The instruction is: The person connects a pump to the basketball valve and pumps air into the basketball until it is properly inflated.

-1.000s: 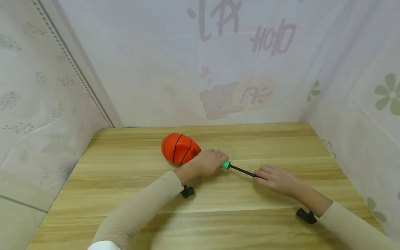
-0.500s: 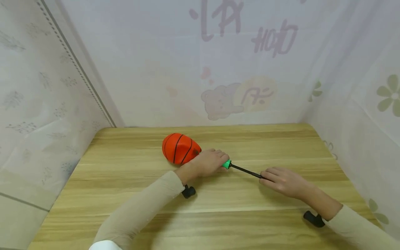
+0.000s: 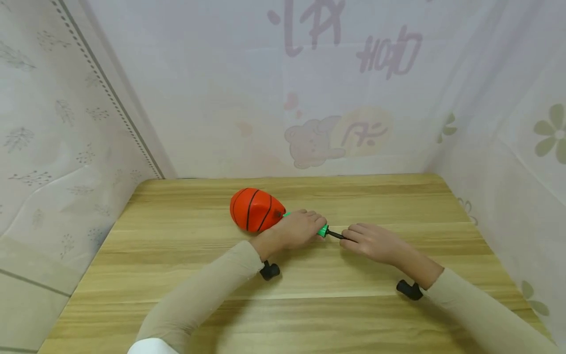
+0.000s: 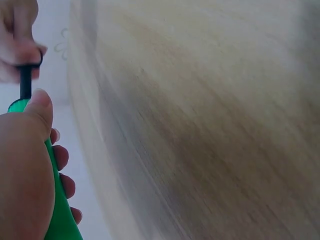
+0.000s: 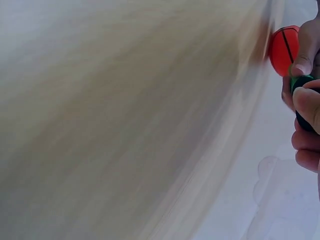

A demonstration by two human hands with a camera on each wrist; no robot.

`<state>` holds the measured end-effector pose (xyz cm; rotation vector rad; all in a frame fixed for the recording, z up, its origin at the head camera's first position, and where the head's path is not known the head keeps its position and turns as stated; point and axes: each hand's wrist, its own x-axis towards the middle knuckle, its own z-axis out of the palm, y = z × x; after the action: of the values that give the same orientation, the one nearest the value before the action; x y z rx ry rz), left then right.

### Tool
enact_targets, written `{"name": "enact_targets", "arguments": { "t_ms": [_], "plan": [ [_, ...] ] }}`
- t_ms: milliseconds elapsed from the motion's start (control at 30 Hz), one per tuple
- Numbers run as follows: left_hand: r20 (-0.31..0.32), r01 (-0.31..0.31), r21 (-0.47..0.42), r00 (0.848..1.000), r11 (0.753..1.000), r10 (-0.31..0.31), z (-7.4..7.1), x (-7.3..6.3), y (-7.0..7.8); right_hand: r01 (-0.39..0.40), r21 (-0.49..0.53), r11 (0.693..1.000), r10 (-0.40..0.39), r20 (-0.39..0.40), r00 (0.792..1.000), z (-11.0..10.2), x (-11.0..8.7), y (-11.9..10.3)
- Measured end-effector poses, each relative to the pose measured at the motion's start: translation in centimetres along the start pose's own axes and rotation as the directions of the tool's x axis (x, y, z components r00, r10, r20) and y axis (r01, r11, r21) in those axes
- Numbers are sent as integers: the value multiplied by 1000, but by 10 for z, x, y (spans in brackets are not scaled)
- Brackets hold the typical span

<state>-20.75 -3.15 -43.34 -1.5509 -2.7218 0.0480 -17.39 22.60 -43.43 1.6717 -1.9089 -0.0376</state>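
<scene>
A partly deflated orange-red ball [image 3: 256,210] with black lines lies at the middle back of the table, one side dented. Into its right end runs a green hand pump [image 3: 324,230]. My left hand [image 3: 294,229] wraps round the pump's green barrel, thumb along it in the left wrist view. With my right hand [image 3: 371,242] I grip the black handle [image 4: 39,59] at the end of the plunger rod. Only a short length of the black rod [image 3: 336,235] shows between both hands. The right wrist view has the ball [image 5: 284,52] beyond both hands.
The wood-grain table [image 3: 283,324] spreads under both arms. Pale printed curtains [image 3: 212,98] rise behind it and at both sides. Black camera mounts [image 3: 409,290] hang beneath both wrists, low over the table.
My right hand first drew the plunger out a little to the right, then pushed it in leftward, so less rod shows. The left hand and the ball have hardly moved.
</scene>
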Motion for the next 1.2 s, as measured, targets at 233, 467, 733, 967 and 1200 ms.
{"name": "enact_targets", "arguments": {
  "t_ms": [233, 467, 733, 967, 1200],
  "plan": [
    [-7, -14, -1, 1000, 1000, 14, 0, 0, 3, -13, 17, 1000, 13, -10, 1000, 11, 9, 1],
    [-7, -12, 6, 1000, 1000, 12, 2, 0, 2, -35, 36, 999, 37, -36, 999, 0, -11, -5],
    [-15, -22, 14, 1000, 1000, 22, 3, -2, 1, -50, -7, 999, 50, -52, 997, -20, -46, -20],
    [-10, -36, 7, 999, 999, 36, 2, -3, -1, -57, -16, 998, 56, -48, 997, -24, -57, -24],
    [-7, -13, 17, 1000, 1000, 13, 0, -3, -2, -63, -16, 998, 62, -41, 997, -21, -56, -22]
  ]
}}
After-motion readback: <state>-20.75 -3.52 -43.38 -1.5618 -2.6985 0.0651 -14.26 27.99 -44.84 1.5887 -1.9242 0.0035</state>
